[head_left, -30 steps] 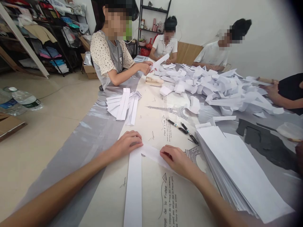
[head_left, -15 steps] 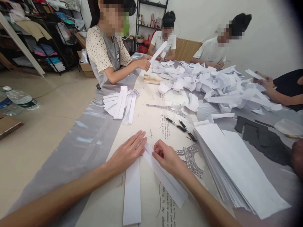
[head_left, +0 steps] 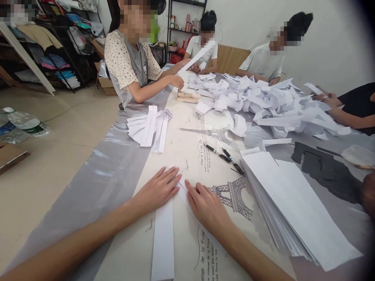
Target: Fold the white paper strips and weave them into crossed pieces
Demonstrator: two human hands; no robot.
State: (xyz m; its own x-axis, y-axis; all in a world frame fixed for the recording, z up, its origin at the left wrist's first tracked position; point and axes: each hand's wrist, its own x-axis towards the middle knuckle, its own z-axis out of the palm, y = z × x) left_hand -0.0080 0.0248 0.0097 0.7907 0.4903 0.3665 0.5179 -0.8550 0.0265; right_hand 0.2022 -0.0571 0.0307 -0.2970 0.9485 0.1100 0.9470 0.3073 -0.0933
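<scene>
Paper strip (head_left: 162,246), white and long, lay flat on the Eiffel Tower-printed table cover (head_left: 131,244), running from under the left hand (head_left: 158,186) toward the bottom of the view. That hand rested palm down across its far part, fingers nearly straight and slightly apart, pressing rather than gripping. A slanting white paper section (head_left: 182,188) showed between the two hands and passed under the right hand (head_left: 206,205). The right index finger pointed onto this section, the other fingers curled; whether they pinched anything, I could not tell. Beyond the left hand lay a fan of folded strips (head_left: 152,127). Black pens (head_left: 218,153) lay beyond the right hand, just beside a stack of white paper (head_left: 293,207). Farther off spread a heap of folded paper (head_left: 263,101). Across the table's left side, a co-worker in spotted sleeves (head_left: 121,64) held another paper strip (head_left: 199,58).
</scene>
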